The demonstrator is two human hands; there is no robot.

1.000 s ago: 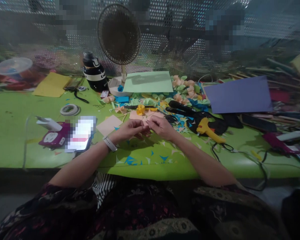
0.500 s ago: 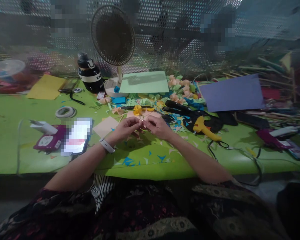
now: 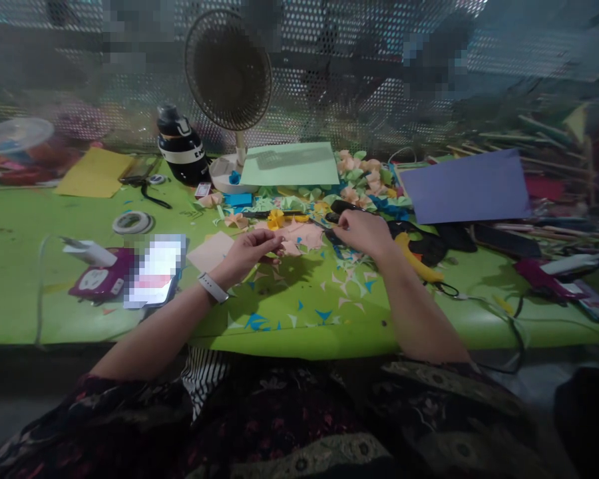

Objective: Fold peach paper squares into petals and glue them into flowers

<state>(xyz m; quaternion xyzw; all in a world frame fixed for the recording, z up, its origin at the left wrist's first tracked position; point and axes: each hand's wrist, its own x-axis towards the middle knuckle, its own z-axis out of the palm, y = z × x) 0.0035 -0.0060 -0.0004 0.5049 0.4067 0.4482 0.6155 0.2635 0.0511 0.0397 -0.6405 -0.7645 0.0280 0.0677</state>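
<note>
My left hand (image 3: 253, 253) is closed in a pinch on a small piece of pink paper (image 3: 292, 248), held low over the table. To its right, my right hand (image 3: 363, 231) reaches farther out, with its fingers curled round the dark handles of a pair of scissors (image 3: 334, 237), which the hand partly covers. Pink paper sheets (image 3: 303, 233) lie just beyond the left fingertips, and another pink sheet (image 3: 210, 250) is partly behind the left hand. A yellow paper flower (image 3: 275, 219) sits behind the hands.
Paper scraps (image 3: 323, 315) are strewn over the green table (image 3: 180, 326). A yellow glue gun (image 3: 415, 258) and its cord are right of my hand. A phone (image 3: 156, 273) and tape roll (image 3: 130, 222) lie left. Behind stand a fan (image 3: 228, 70), a bottle (image 3: 183, 150) and piled paper flowers (image 3: 362, 179).
My hands were together at the small pink paper. My right hand has let go and moved right and away to the scissors, while my left hand stays in place with the paper.
</note>
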